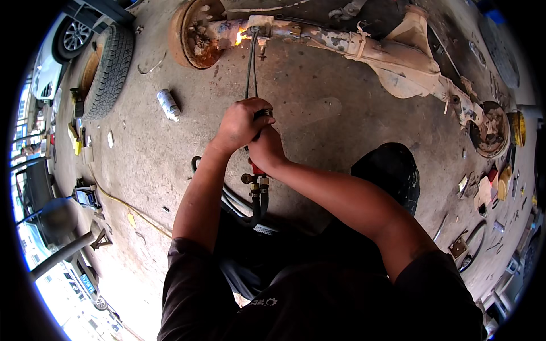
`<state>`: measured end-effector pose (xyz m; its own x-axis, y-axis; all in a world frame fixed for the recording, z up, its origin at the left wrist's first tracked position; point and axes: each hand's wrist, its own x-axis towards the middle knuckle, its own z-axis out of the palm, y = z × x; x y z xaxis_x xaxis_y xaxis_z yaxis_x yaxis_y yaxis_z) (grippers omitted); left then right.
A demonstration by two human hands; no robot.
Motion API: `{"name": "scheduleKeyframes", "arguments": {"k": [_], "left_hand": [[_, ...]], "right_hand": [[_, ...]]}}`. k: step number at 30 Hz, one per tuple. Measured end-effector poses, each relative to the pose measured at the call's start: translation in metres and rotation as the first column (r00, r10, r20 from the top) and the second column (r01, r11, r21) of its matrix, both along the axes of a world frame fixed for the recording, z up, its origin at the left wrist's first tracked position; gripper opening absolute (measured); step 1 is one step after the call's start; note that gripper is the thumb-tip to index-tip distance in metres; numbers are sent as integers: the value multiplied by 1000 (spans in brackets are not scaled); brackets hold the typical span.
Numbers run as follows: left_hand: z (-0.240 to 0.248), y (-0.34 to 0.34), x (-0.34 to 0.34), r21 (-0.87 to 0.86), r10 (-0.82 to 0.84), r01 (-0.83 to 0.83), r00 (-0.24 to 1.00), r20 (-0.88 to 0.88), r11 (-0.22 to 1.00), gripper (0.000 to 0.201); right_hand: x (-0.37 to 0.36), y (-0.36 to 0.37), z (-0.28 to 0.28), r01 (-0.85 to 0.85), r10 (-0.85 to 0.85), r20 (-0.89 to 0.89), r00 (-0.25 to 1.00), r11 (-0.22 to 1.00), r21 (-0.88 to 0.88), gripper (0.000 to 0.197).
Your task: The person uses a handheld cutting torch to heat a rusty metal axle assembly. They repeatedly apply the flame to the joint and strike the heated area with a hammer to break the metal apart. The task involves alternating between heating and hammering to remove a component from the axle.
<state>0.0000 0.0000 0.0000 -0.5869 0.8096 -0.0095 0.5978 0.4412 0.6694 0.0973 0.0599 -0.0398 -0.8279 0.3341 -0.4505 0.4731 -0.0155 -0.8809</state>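
My left hand (242, 124) is wrapped round the front of a gas torch, and my right hand (265, 149) grips it just behind, close against the left. Two thin metal tubes of the torch (250, 77) run forward from my hands to a rusty axle housing (369, 46). At their far end a bright orange glow (239, 37) shows on the axle beside a bracket (261, 25). Behind my right hand, the torch's red body leads to brass fittings and dark hoses (256, 204). The parts of the handle inside my fingers are hidden.
A rusty brake drum (193, 34) sits at the axle's left end, a hub (490, 129) at its right. On the concrete floor lie a spray can (168, 104), a yellow hose (131, 207) and scattered parts at right. A large tyre (114, 71) stands at left.
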Motion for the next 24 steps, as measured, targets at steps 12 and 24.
{"name": "scheduleKeyframes", "arguments": {"k": [12,24], "left_hand": [[-3,1,-2,17,0,0,1000,-8,1000,27],[-4,1,-2,9,-12,12,1000,-23,1000,27]], "right_hand": [[0,-2,-10,40,-36,-102,994,999,35,20],[1,-3,-11,59,-63,-72,995,997,-51,21]]}}
